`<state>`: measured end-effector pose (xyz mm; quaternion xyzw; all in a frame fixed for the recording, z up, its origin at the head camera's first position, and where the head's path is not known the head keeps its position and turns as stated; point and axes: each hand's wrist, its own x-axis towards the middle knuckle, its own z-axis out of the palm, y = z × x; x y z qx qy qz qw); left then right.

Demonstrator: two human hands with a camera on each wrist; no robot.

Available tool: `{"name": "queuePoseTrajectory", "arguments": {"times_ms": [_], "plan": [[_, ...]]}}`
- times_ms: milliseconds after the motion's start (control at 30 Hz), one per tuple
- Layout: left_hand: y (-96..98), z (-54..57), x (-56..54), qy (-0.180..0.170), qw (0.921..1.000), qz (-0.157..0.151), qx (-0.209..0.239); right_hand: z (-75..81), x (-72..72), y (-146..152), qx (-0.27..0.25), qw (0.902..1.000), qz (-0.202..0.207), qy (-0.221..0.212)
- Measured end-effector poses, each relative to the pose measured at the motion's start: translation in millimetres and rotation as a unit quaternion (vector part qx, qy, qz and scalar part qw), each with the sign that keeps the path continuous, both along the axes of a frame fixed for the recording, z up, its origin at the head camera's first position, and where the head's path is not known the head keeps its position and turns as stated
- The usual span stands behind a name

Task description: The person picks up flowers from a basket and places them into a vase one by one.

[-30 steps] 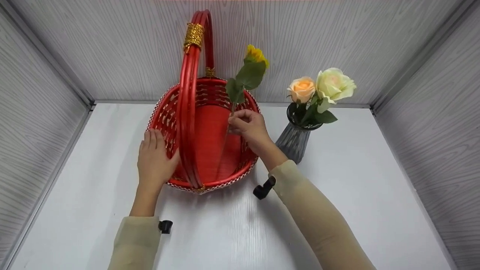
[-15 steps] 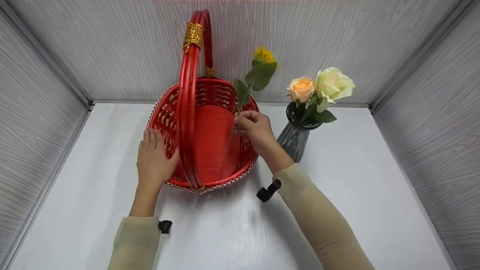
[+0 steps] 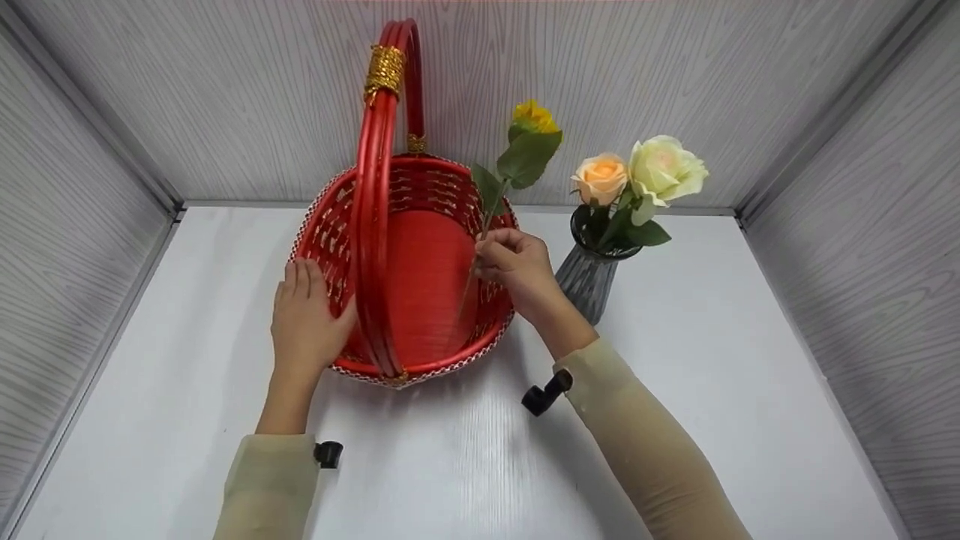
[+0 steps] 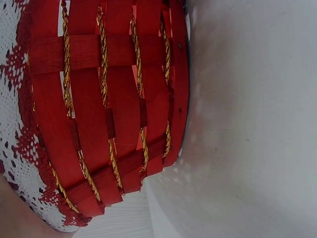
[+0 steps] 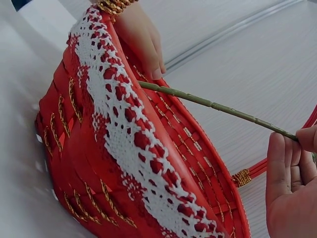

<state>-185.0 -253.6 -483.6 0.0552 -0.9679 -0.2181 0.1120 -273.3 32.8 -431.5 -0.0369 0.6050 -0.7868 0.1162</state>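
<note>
A red woven basket with a tall arched handle stands on the table. On its left rim rests my left hand, fingers straight and thumb toward the handle's foot. White and red lace edges the rim in the left wrist view. Finger and thumb of my right hand pinch the stem of a yellow sunflower at the basket's right side. The flower leans right, its head and green leaves above the hand. The stem's lower end goes behind the near rim in the right wrist view.
To the right of the basket is a grey ribbed glass vase. It holds a peach rose and a pale cream rose. Grey wood-grain panels enclose the white table at the back and sides.
My right hand has carried the sunflower to the right and slightly toward me, closer to the basket's right rim. My left hand keeps its place on the basket.
</note>
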Motion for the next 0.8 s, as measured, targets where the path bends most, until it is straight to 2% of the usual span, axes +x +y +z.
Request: {"name": "queuePoseTrajectory", "arguments": {"times_ms": [200,500,800], "plan": [[0.0,0.4,0.9,-0.003,1.0000,0.000,0.004,2.8,5.1,5.1,0.009,0.9999,0.000,0.006],[-0.4,-0.3,0.0,0.005,1.0000,0.005,0.002,13.2,9.8,14.0,-0.018,0.9997,-0.009,0.010],[-0.8,0.0,0.6,-0.006,1.0000,0.000,0.000,8.5,20.8,27.3,-0.029,0.9995,-0.005,0.014]]}}
